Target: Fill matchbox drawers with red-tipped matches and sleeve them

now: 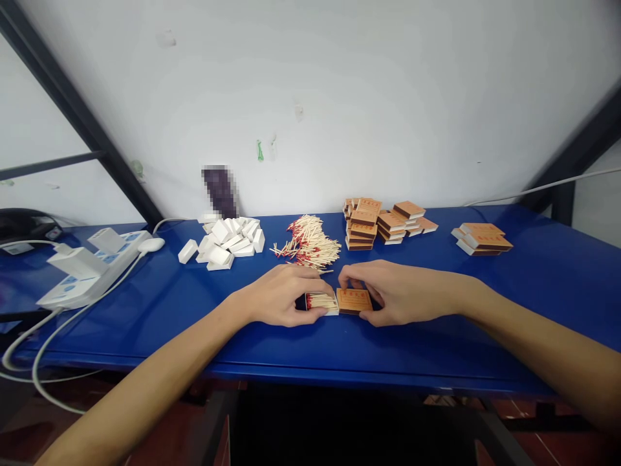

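My left hand (286, 294) grips a white matchbox tray (331, 312) by its long sides. Red-tipped matches (320, 301) lie inside it, heads to the left. Against the tray's right end is an orange-brown matchbox sleeve (353, 301), printed side up, held between the thumb and fingers of my right hand (392, 291). Both pieces rest near the front of the blue table. Just behind my left hand spreads a heap of loose matches (315, 244).
White empty trays (230, 239) are piled at the back left. Stacks of matchboxes (363, 223) stand behind my right hand, with several more (485, 236) farther right. A power strip (97, 272) with white cables and a blurred dark object (220, 191) are on the left.
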`<state>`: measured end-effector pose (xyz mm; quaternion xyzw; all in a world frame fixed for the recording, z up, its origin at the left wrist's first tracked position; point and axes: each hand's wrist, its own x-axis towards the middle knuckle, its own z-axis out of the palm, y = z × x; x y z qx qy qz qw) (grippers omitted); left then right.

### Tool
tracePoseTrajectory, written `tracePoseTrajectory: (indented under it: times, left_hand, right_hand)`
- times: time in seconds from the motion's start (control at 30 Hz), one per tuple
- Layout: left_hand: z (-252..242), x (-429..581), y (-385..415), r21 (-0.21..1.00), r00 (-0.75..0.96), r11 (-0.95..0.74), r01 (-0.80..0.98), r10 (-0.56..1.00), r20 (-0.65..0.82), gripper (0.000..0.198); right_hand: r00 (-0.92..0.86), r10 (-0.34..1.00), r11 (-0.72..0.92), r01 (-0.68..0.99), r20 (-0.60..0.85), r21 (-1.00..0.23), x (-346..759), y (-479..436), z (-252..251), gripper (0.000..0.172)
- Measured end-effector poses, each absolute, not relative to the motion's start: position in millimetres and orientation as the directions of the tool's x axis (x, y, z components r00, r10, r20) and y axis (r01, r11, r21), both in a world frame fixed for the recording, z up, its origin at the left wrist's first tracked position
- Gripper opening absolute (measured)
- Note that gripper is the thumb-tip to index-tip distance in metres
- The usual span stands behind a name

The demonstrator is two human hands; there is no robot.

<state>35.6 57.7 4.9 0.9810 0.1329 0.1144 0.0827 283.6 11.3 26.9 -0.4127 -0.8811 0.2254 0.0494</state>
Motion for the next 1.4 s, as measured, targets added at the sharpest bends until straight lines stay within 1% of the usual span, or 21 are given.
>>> tracePoseTrajectory:
  times: [0.17, 0.27, 0.43, 0.57, 0.63, 0.73, 0.87, 1.0, 1.03, 1.1, 1.2, 1.3, 1.4]
  left_hand:
    - [4, 36, 58, 0.224, 0.938, -0.949, 0.220, 0.269, 0.218, 0.023]
    - [3, 36, 58, 0.215, 0.931, -0.950, 0.228, 0.277, 0.237, 0.026]
    - [2, 35, 60, 0.201, 0.925, -0.949, 0.242, 0.288, 0.248, 0.030]
    - [2, 35, 61, 0.248, 0.928, -0.943, 0.221, 0.281, 0.246, 0.039]
    - [3, 35, 60, 0.275, 0.928, -0.939, 0.205, 0.276, 0.249, 0.037]
    - [3, 36, 59, 0.299, 0.923, -0.931, 0.208, 0.288, 0.254, 0.035]
    - [2, 36, 61, 0.311, 0.917, -0.921, 0.236, 0.317, 0.243, 0.042]
    - [4, 29, 67, 0.355, 0.915, -0.904, 0.239, 0.332, 0.230, 0.057]
    - [5, 27, 69, 0.354, 0.912, -0.902, 0.248, 0.341, 0.228, 0.057]
    - [7, 24, 72, 0.337, 0.899, -0.898, 0.281, 0.370, 0.236, 0.051]
    - [7, 22, 75, 0.330, 0.885, -0.894, 0.303, 0.393, 0.252, 0.045]
    - [3, 25, 75, 0.337, 0.889, -0.899, 0.281, 0.376, 0.262, 0.045]
    - [0, 27, 75, 0.340, 0.892, -0.901, 0.269, 0.367, 0.265, 0.046]
  right_hand:
    - [-0.666, 0.738, 0.557, 0.695, -0.113, -0.454, 283, 10, 28, 0.032]
    - [-0.662, 0.742, 0.548, 0.692, -0.108, -0.470, 283, 11, 29, 0.033]
    - [-0.671, 0.739, 0.571, 0.672, -0.060, -0.472, 283, 13, 25, 0.026]
    - [-0.684, 0.729, 0.593, 0.648, -0.025, -0.478, 284, 15, 21, 0.029]
    - [-0.691, 0.723, 0.605, 0.637, -0.006, -0.478, 283, 15, 19, 0.030]
    - [-0.702, 0.712, 0.627, 0.616, 0.030, -0.477, 280, 15, 16, 0.025]
    - [-0.697, 0.713, 0.643, 0.604, 0.080, -0.472, 274, 16, 11, 0.021]
    - [-0.700, 0.710, 0.656, 0.614, 0.082, -0.439, 278, 18, 10, 0.022]
    - [-0.704, 0.706, 0.660, 0.613, 0.078, -0.434, 279, 19, 11, 0.023]
    - [-0.713, 0.698, 0.663, 0.605, 0.072, -0.441, 281, 19, 13, 0.023]
    - [-0.724, 0.686, 0.660, 0.580, 0.069, -0.478, 277, 16, 14, 0.023]
    - [-0.742, 0.664, 0.669, 0.536, 0.091, -0.515, 269, 10, 11, 0.025]
    - [-0.755, 0.642, 0.694, 0.501, 0.130, -0.517, 262, 7, 8, 0.024]
